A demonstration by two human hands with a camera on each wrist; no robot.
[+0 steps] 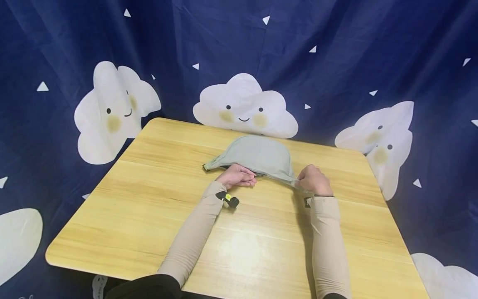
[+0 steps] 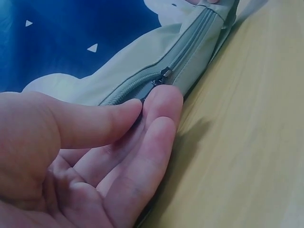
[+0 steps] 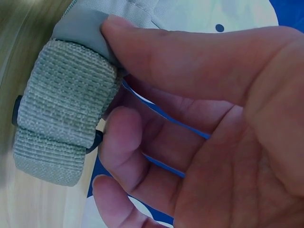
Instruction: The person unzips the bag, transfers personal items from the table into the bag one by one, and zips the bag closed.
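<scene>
A pale grey-green waist bag point(image 1: 257, 153) lies on the table's far half, its rounded side away from me. My left hand point(image 1: 237, 176) is at the bag's near edge. In the left wrist view its thumb and forefinger pinch the pull of a dark zipper slider point(image 2: 165, 72) on the long zipper point(image 2: 192, 39). My right hand point(image 1: 314, 180) grips the bag's right end, where the woven strap point(image 3: 66, 90) begins. The right thumb presses on the smooth fabric tab point(image 3: 85, 31) above that strap, and the fingers curl behind it.
The wooden table point(image 1: 149, 216) has rounded corners. A dark buckle end point(image 1: 206, 167) sticks out at the bag's left. Behind the table hangs a navy curtain point(image 1: 231, 37) with white clouds. A small black device point(image 1: 230, 201) is strapped to the left wrist.
</scene>
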